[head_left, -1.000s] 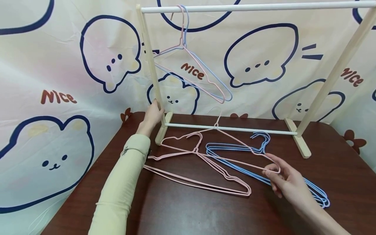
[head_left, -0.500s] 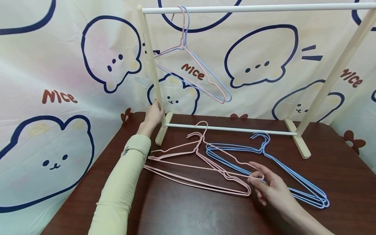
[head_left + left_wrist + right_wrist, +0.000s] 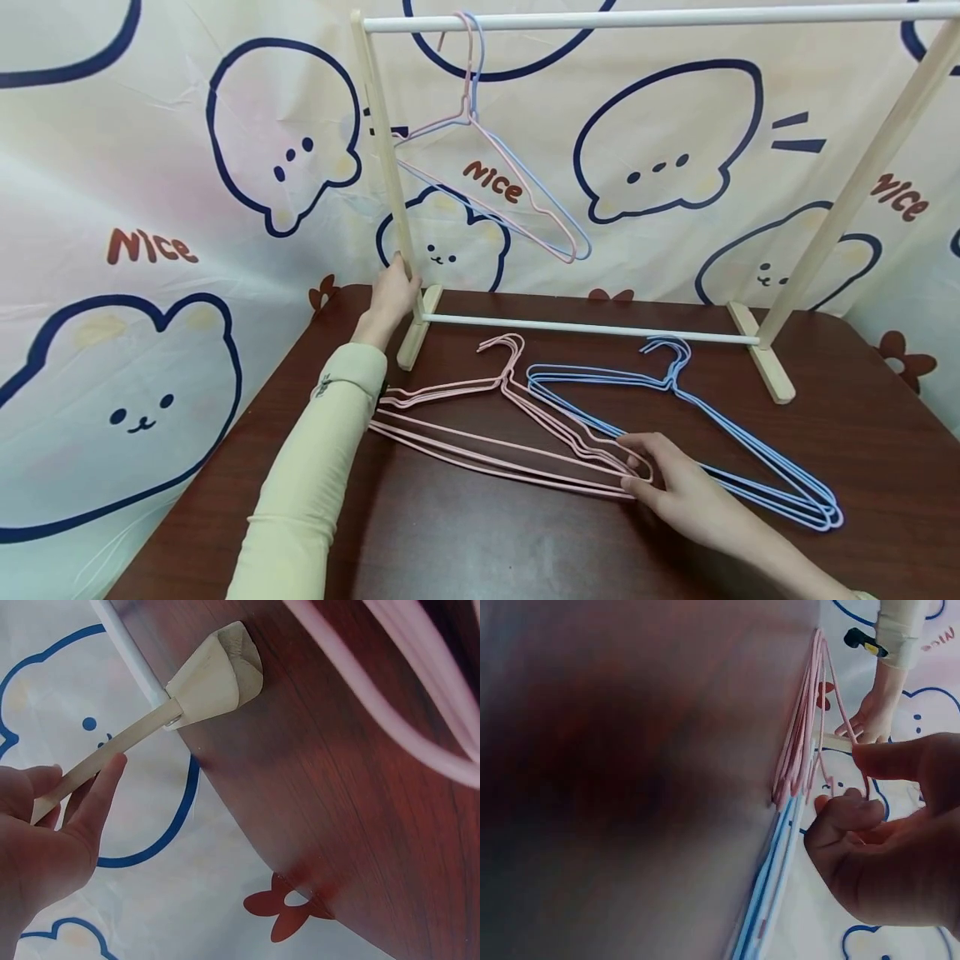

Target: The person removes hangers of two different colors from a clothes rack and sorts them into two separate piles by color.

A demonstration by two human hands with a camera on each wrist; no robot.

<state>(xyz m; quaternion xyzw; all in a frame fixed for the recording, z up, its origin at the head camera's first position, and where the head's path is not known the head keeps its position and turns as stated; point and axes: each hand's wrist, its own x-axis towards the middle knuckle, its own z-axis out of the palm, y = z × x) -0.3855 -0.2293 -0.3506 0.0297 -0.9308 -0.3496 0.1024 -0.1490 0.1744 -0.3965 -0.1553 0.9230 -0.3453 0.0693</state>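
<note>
My left hand (image 3: 393, 296) grips the left wooden post (image 3: 386, 158) of a hanger rack just above its foot; in the left wrist view the fingers wrap the post (image 3: 124, 742). My right hand (image 3: 678, 487) pinches the right end of a pink clothes hanger (image 3: 480, 437) between thumb and fingers. That hanger lies over a stack of pink hangers (image 3: 517, 354) on the table, its right end slightly raised in the right wrist view. To the right lies a stack of blue hangers (image 3: 757, 446), partly behind my right hand.
A pink hanger (image 3: 517, 167) and a blue hanger (image 3: 551, 190) hang at the left of the rack's white top rail (image 3: 675, 17). A white lower bar (image 3: 592, 327) crosses near the table (image 3: 480, 550). Printed cloth (image 3: 660, 117) stands behind.
The right hand has brought the pink hanger down and leftward, from above the blue hangers onto the pink stack. The left hand has stayed on the post.
</note>
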